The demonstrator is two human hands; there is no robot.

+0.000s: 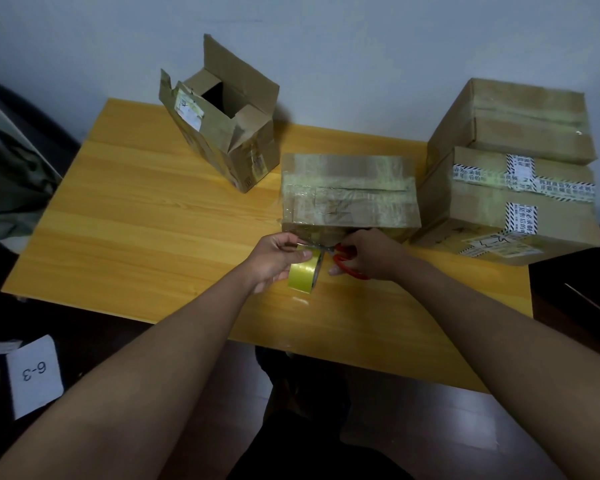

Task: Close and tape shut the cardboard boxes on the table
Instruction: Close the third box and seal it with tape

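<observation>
The closed, taped box sits right of the table's middle, its near face a little back from the near edge. A strip of tape runs from that near face down to the tape roll, which the left hand grips, thumb over the roll's top and fingers curled beneath. Just right of it, the right hand holds red-handled scissors with fingers through the loops; the blades point left at the strip, and whether they are parted cannot be told.

Far left of the taped box, an open box stands tilted near the far edge, flaps up. To the right, two closed boxes are stacked, the lower one overhanging the right edge and just beside the taped box. The wooden table lies bare across its left half and along the near edge.
</observation>
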